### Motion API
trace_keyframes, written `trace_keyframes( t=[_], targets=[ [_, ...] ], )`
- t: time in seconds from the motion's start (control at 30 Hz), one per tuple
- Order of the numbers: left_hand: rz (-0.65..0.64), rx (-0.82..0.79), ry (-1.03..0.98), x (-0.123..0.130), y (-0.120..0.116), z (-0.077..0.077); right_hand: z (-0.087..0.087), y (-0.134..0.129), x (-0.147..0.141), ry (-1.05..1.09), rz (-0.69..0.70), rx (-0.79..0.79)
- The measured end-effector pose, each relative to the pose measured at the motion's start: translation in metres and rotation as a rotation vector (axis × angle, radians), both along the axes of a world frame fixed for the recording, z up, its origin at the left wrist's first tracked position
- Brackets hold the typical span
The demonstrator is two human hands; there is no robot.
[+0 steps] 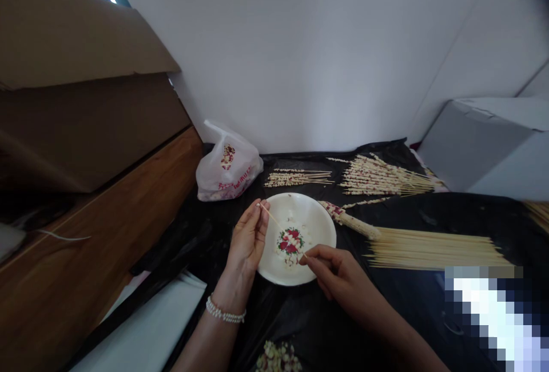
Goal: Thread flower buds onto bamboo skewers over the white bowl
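Observation:
Over the left rim of a white bowl, my left hand is closed in a pinch, with a small pale piece at its fingertips. A thin bamboo skewer slants from there down across the bowl toward my right hand, whose thumb and forefinger pinch its lower end by the right rim. The skewer's middle is hard to make out against the bowl. Red flowers are printed on the bowl's bottom, and small pale bits lie scattered over it.
Behind the bowl stand a knotted plastic bag and a row of threaded skewers. More threaded skewers are piled at the back right. Bare bamboo skewers lie to the right beside a corn cob. Loose pale pieces sit in front.

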State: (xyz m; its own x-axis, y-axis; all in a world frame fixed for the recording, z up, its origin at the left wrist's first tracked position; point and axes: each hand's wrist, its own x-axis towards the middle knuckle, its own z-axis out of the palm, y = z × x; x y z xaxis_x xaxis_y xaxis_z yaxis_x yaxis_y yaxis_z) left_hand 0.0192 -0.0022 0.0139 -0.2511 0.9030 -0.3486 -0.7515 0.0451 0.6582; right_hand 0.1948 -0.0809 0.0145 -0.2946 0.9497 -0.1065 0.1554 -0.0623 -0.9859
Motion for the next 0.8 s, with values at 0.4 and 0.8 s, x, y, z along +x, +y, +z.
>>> trace_keyframes(
  t=[0.4, 0.8],
  targets=[
    [0.016, 0.011, 0.034, 0.0014, -0.0008, 0.0014, 0.0004, -0.0009, -0.0009, -0.006, 0.01, -0.005],
    [0.019, 0.022, 0.052, 0.0021, -0.0021, 0.0026, 0.0012, -0.0001, -0.0012, 0.0, 0.006, -0.029]
  ],
)
